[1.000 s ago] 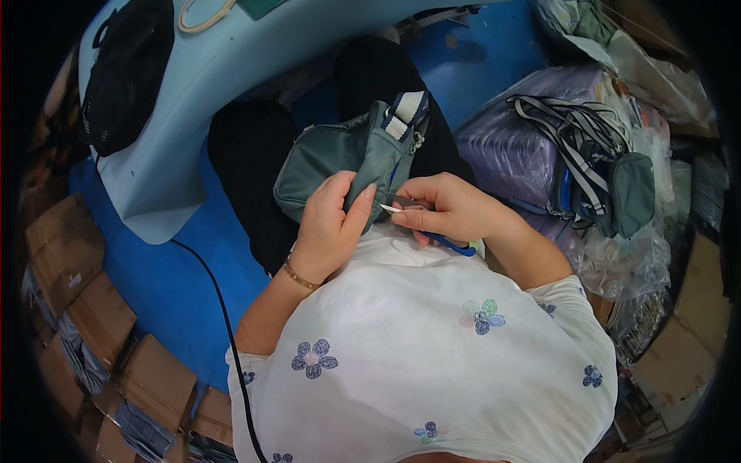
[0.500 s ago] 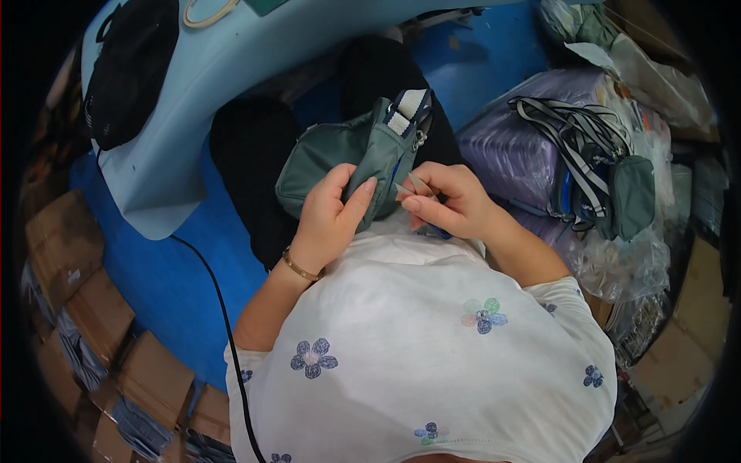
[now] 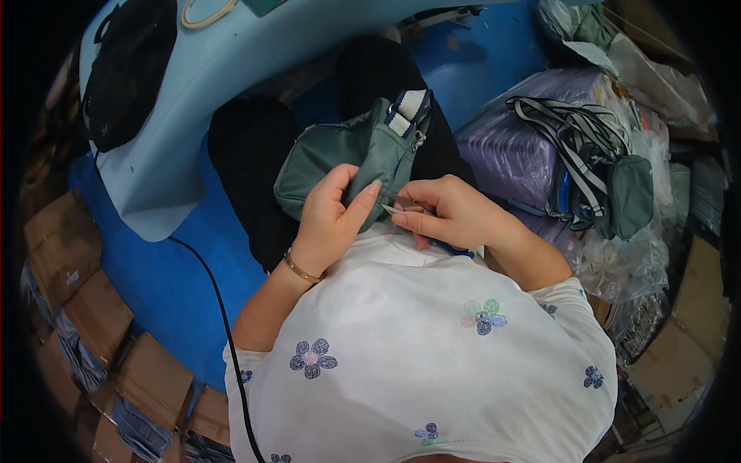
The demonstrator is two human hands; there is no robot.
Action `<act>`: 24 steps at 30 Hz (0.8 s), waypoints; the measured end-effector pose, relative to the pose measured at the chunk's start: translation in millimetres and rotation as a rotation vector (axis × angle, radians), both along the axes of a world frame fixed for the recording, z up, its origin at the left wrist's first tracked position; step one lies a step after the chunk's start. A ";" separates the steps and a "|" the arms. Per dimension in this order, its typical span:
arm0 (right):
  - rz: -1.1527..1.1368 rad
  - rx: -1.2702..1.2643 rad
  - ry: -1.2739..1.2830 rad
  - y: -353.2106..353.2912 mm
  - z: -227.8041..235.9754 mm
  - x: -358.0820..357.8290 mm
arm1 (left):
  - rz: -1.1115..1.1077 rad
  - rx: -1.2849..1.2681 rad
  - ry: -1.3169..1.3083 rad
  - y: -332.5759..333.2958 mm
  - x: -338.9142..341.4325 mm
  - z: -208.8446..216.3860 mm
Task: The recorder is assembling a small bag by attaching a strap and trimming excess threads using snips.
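A small dark-green bag (image 3: 318,166) with a white-and-navy striped strap end rests on my lap. My left hand (image 3: 332,220) pinches the bag's near edge between thumb and fingers. Just to its right, my right hand (image 3: 448,210) is closed around small thread snips (image 3: 398,207). Their metal blades stick out past the fingertips and point at the bag's edge. Most of the snips is hidden in the palm, and I cannot tell whether the blades touch the bag.
On the right, a similar green bag (image 3: 631,197) with striped straps lies on purple plastic-wrapped bundles (image 3: 509,147). A pale blue table (image 3: 255,50) ahead carries a black bag (image 3: 131,73). Cardboard boxes (image 3: 65,239) stand at the left. A black cable (image 3: 212,282) runs down beside me.
My right hand has turned and lowered slightly, and the snips' blades have come closer together and lower along the bag's edge. My left hand and the bag have barely moved.
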State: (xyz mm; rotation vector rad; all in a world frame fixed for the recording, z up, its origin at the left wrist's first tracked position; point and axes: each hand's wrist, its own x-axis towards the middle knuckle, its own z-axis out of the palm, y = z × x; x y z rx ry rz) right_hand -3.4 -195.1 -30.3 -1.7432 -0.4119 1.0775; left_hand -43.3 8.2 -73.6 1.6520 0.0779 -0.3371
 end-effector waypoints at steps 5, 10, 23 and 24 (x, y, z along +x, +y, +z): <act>-0.009 -0.015 0.002 -0.1 2.0 -1.2 | -0.008 0.009 0.008 0.2 -0.6 -0.2; -0.012 -0.022 0.000 -0.4 2.0 -2.8 | -0.007 0.002 0.000 0.3 -1.1 -1.7; 0.007 -0.035 -0.061 0.3 1.8 -1.3 | -0.025 0.024 -0.018 -0.2 -1.2 -0.8; 0.013 -0.021 -0.095 1.0 1.3 -1.1 | -0.015 0.010 -0.012 -0.1 -1.7 -2.4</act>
